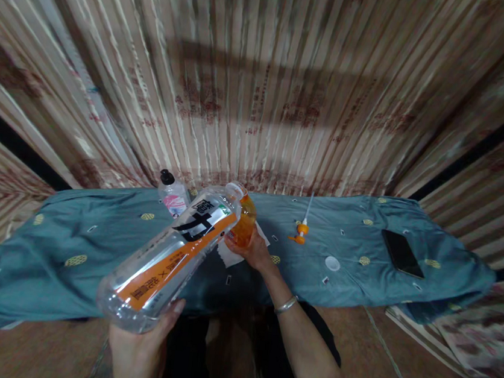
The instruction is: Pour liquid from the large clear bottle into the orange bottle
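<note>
Left grip (144,334): closed around the base end of the clear bottle, the thumb laid along its side; the fingers beneath are hidden.
Clear bottle (166,258): held tilted above the tabletop (111,227), its orange-and-silver label turned up.
Right grip (252,249): wrapped around the lower part of the amber bottle; a bracelet (286,304) is worn at the wrist.
Amber bottle (247,216): held near the clear bottle's neck end and partly covered by it; whether the mouths touch cannot be told.
White paper (234,258): partly hidden below the amber bottle.
Orange pump (302,231): laid to the right, its tube pointed at the curtain (263,93).
Phone (402,253): placed farther right.
</note>
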Demonstrator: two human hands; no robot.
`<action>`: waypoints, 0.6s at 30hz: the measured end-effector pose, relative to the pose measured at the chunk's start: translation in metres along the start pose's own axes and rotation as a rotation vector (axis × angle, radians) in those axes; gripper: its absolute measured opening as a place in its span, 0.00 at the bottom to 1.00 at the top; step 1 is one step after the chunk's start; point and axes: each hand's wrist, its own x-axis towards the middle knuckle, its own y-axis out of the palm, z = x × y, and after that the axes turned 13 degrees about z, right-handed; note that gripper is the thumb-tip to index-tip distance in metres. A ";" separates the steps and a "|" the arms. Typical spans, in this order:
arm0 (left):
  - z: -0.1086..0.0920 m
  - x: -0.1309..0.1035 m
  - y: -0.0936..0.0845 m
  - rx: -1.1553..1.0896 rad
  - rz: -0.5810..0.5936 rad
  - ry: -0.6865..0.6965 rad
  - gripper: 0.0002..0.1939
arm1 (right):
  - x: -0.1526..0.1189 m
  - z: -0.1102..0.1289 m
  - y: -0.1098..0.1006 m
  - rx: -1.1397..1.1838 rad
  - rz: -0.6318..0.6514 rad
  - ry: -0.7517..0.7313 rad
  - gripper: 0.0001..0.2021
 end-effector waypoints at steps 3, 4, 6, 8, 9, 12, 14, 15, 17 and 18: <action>0.001 -0.001 0.000 0.003 0.000 0.016 0.28 | 0.002 -0.005 0.000 0.039 0.012 0.000 0.40; 0.002 -0.001 -0.001 0.005 0.005 0.022 0.29 | 0.003 -0.006 0.001 0.052 0.013 -0.002 0.40; 0.004 -0.002 -0.004 0.017 0.023 0.026 0.31 | 0.003 -0.009 0.002 0.076 0.007 -0.012 0.41; 0.005 -0.002 -0.007 0.035 0.034 0.023 0.32 | 0.004 -0.012 0.003 0.099 0.002 -0.031 0.41; 0.004 -0.003 -0.007 0.041 0.031 0.018 0.32 | 0.004 -0.012 0.003 0.109 -0.002 -0.037 0.41; 0.002 -0.002 -0.006 0.034 0.017 0.013 0.31 | 0.004 -0.014 0.001 0.116 0.012 -0.043 0.43; 0.002 -0.001 -0.005 0.026 0.016 0.015 0.30 | 0.003 -0.013 -0.003 0.107 0.046 -0.040 0.46; 0.003 -0.001 -0.005 0.024 0.012 0.021 0.30 | 0.003 -0.013 -0.005 0.104 0.062 -0.040 0.47; 0.005 -0.001 -0.005 0.025 0.000 0.029 0.31 | 0.003 -0.014 -0.009 0.109 0.075 -0.041 0.49; 0.006 -0.001 -0.005 0.025 -0.005 0.032 0.32 | 0.003 -0.014 -0.009 0.113 0.073 -0.041 0.50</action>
